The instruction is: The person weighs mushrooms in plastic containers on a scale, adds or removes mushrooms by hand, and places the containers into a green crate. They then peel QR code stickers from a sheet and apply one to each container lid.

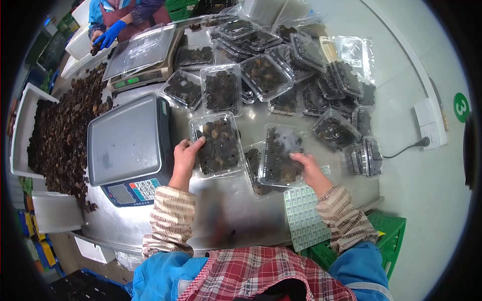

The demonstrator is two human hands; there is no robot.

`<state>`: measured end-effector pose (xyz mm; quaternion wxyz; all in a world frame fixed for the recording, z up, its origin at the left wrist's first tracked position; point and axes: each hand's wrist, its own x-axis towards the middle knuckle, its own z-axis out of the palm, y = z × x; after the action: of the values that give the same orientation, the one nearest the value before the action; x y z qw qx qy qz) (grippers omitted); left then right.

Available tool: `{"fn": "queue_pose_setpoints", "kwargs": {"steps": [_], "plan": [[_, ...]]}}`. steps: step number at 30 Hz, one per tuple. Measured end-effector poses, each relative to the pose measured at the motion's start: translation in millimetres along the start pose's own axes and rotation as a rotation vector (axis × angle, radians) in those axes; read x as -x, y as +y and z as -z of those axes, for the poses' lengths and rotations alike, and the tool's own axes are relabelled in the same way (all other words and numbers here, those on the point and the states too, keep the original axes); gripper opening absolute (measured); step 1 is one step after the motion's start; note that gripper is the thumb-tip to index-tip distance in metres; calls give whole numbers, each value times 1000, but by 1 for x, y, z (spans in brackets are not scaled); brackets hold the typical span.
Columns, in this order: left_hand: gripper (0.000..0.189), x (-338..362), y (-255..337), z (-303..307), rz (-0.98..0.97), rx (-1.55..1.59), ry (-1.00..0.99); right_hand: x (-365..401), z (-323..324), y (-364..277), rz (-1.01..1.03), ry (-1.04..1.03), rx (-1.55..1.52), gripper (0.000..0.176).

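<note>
My left hand (186, 159) grips the left edge of a clear plastic clamshell box (219, 145) filled with dark, brown-flecked pieces like wood ear mushrooms. The thumb lies on its lid. In my right hand (311, 170) is a second clamshell box (282, 156), held at its right side, with a whitish glare or fog on its lid. Beneath that one, another filled box (254, 173) shows partly on the metal table. A sheet of small printed labels (305, 215) lies under and beside my right forearm. The fingers under both boxes are hidden.
To the left stands a blue-grey digital scale (125, 140); a second scale (140, 60) sits behind it. Loose dark mushrooms (70, 130) heap at the far left. Filled boxes (321, 75) pile up at the back right. Across the table, a person in blue gloves (111, 34) handles something dark.
</note>
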<state>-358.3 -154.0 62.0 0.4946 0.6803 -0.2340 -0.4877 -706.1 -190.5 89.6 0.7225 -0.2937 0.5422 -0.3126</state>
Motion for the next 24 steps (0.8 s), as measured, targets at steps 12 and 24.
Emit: {"fn": "queue_pose_setpoints", "kwargs": {"steps": [12,24], "plan": [[26,80,-40,35,103,213,-289,33,-21,31,-125,-200,19,25],[34,265,106,-122,-332,80,-717,373,115,-24,767,255,244,26]]}}
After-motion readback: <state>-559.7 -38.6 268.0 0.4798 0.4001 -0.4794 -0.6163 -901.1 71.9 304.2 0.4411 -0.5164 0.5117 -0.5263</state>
